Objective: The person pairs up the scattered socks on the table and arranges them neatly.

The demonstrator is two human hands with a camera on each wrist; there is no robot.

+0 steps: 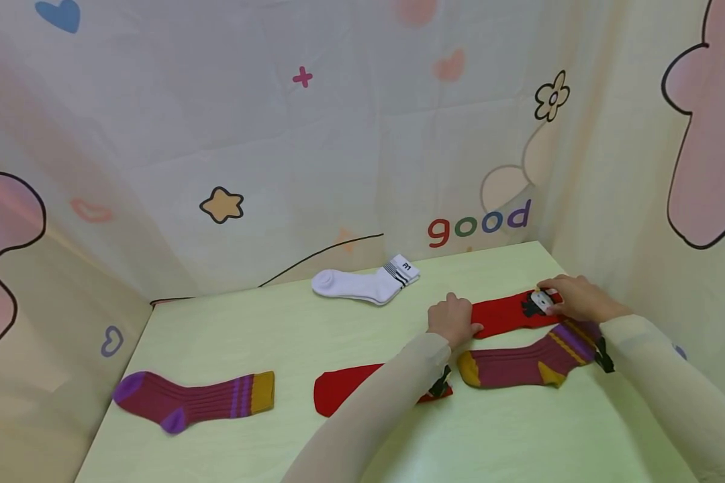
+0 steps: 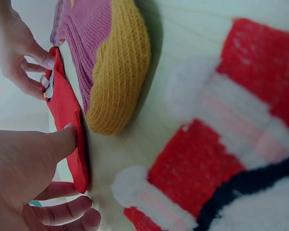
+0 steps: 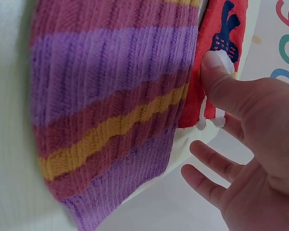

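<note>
The left hand (image 1: 452,322) pinches the toe end of a red sock (image 1: 498,316), with its thumb on top. The right hand (image 1: 586,300) pinches the same sock near its other end, by the picture on it, and its other fingers are spread apart. The red sock lies flat on the right side of the pale green table (image 1: 217,335), near the back. Just in front of it is a plum sock with a yellow toe (image 1: 504,367). A second red sock (image 1: 344,389) lies partly behind the left sleeve (image 1: 374,409). A white sock (image 1: 353,285) sits at the back, by the cloth wall (image 1: 326,147). Far to the left is a plum sock with a purple toe (image 1: 211,399).
</note>
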